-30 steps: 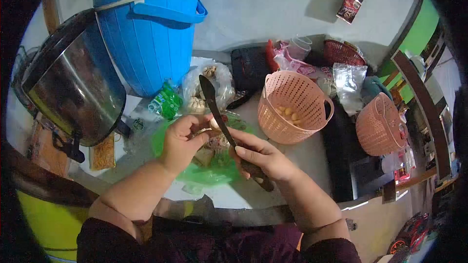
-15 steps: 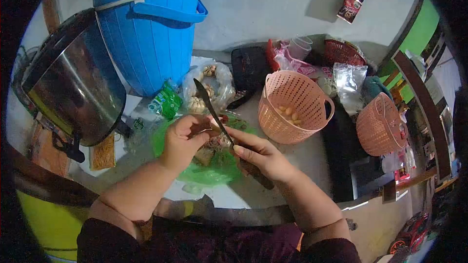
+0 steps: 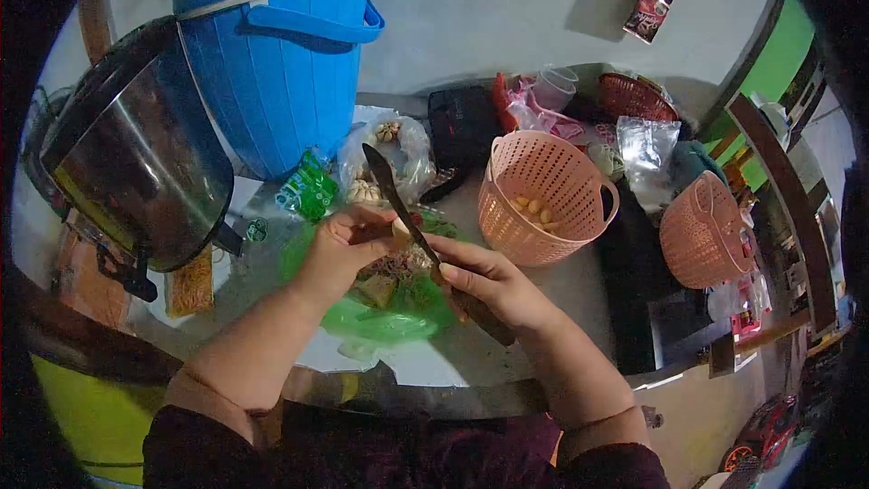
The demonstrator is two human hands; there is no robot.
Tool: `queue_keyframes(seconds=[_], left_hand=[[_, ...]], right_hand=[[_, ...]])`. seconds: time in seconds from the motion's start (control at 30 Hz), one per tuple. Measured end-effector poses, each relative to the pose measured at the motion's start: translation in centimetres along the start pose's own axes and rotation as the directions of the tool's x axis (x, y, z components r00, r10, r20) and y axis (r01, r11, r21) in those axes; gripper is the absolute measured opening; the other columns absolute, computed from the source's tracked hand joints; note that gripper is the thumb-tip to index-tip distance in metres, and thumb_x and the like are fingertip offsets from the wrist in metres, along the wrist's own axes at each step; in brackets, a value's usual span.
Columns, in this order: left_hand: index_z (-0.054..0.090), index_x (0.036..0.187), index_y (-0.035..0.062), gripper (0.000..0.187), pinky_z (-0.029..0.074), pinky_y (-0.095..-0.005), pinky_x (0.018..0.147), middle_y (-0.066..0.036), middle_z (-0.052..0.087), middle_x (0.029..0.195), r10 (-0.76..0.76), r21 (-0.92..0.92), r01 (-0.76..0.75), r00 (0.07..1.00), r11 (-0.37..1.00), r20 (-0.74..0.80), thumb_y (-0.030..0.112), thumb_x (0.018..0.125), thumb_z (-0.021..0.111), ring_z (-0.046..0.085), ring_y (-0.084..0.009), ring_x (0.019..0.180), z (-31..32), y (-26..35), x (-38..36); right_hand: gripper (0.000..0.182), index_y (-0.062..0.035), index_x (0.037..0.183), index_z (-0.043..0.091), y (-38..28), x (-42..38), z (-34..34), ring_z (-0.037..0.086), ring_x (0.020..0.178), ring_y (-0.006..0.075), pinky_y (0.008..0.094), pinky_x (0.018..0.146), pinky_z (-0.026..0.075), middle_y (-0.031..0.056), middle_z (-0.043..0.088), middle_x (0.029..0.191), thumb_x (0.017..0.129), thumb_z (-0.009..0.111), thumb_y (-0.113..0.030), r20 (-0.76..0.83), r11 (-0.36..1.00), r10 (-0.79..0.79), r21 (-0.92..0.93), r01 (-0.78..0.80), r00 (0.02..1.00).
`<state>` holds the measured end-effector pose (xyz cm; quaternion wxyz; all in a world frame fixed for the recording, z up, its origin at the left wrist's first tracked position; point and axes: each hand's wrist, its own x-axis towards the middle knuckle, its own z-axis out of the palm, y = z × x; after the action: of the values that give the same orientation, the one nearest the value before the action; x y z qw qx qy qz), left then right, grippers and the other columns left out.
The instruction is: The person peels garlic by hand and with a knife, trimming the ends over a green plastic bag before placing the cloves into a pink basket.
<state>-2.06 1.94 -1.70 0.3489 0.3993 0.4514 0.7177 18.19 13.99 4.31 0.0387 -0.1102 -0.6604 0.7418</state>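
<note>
My right hand (image 3: 493, 282) is closed around the handle of a dark-bladed knife (image 3: 385, 174), its blade slanting up and to the left. Between the fingertips of my left hand (image 3: 348, 240) is a pale garlic clove (image 3: 401, 230), touching or very near the blade's edge. Beneath both hands lies a green plastic bag (image 3: 385, 326) with peelings and scraps (image 3: 398, 276) on it. Behind the hands, a clear bag of garlic bulbs (image 3: 412, 158) stands by the knife tip. To the right, a pink basket (image 3: 534, 186) holds several peeled cloves (image 3: 536, 210).
A tall blue bucket (image 3: 272, 81) and a dark glossy pot-like container (image 3: 145, 145) stand at left, near a green packet (image 3: 308, 186). A black pouch (image 3: 459, 127) lies behind. Farther right are a second pink basket (image 3: 701, 234) and a red-brown basket (image 3: 638, 98).
The knife has shifted slightly, its blade face turned more into view and its handle end lower right. The pale clove shows more clearly between my left fingers.
</note>
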Motion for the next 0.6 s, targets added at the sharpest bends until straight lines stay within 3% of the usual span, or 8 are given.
queue_keyframes(seconds=[0.1,0.2,0.27,0.33,0.4,0.6], left_hand=[[0.064,0.103,0.0057,0.029,0.053,-0.0309,0.087,-0.008,0.067,0.107,-0.025,-0.151,0.033,0.998,0.988,0.051,-0.011,0.080,0.064,0.064,-0.0174,0.097,0.1,0.2,0.1],[0.065,0.107,0.0041,0.029,0.052,-0.0294,0.089,-0.007,0.067,0.108,-0.039,-0.218,0.060,0.994,0.974,0.099,-0.009,0.081,0.064,0.064,-0.0157,0.098,0.0,0.6,0.2],[0.066,0.108,0.0039,0.029,0.051,-0.0296,0.090,-0.007,0.067,0.108,-0.063,-0.231,0.084,0.993,0.969,0.100,-0.008,0.082,0.064,0.063,-0.0160,0.100,-0.1,0.6,0.2],[0.066,0.109,0.0039,0.028,0.050,-0.0297,0.091,-0.007,0.068,0.109,-0.103,-0.236,0.114,0.993,0.965,0.060,-0.007,0.084,0.063,0.063,-0.0162,0.102,-0.2,0.3,0.2],[0.065,0.112,0.0041,0.029,0.049,-0.0300,0.092,-0.007,0.067,0.111,-0.073,-0.191,0.088,0.994,0.978,0.083,-0.006,0.084,0.063,0.062,-0.0159,0.103,0.2,0.8,0.3],[0.065,0.115,0.0047,0.031,0.048,-0.0301,0.095,-0.006,0.066,0.114,-0.121,-0.218,0.152,0.981,0.964,0.150,-0.003,0.085,0.064,0.062,-0.0153,0.105,0.4,1.0,0.4]], right_hand=[[0.045,-0.0103,0.142,0.044,0.0,0.0,-0.1,0.049,0.062,0.0064,0.0228,0.053,0.041,-0.0018,0.057,0.085,0.098,0.052,-0.020,0.012,0.984,0.043,0.170,-0.045,0.999],[0.046,-0.0100,0.142,0.043,0.0,0.0,-0.3,0.050,0.065,0.0061,0.0222,0.055,0.041,-0.0015,0.058,0.088,0.098,0.053,-0.021,0.047,0.980,0.027,0.196,-0.036,0.999],[0.046,-0.0110,0.142,0.043,0.5,0.6,-0.2,0.049,0.067,0.0057,0.0218,0.057,0.041,-0.0017,0.057,0.090,0.098,0.053,-0.020,-0.006,0.993,-0.121,-0.013,0.121,0.993],[0.046,-0.0120,0.143,0.042,0.4,0.6,0.0,0.049,0.068,0.0054,0.0215,0.058,0.041,-0.0023,0.056,0.091,0.098,0.052,-0.020,-0.043,0.988,-0.129,-0.096,0.125,0.991],[0.046,-0.0132,0.143,0.042,-0.6,-0.1,0.1,0.047,0.069,0.0051,0.0213,0.058,0.040,-0.0030,0.055,0.090,0.098,0.052,-0.019,-0.084,0.999,0.009,-0.043,-0.013,0.996],[0.047,-0.0144,0.143,0.042,-0.1,0.1,-0.7,0.045,0.068,0.0049,0.0208,0.057,0.039,-0.0038,0.052,0.083,0.098,0.053,-0.019,-0.116,0.999,-0.047,-0.009,0.047,0.992]])
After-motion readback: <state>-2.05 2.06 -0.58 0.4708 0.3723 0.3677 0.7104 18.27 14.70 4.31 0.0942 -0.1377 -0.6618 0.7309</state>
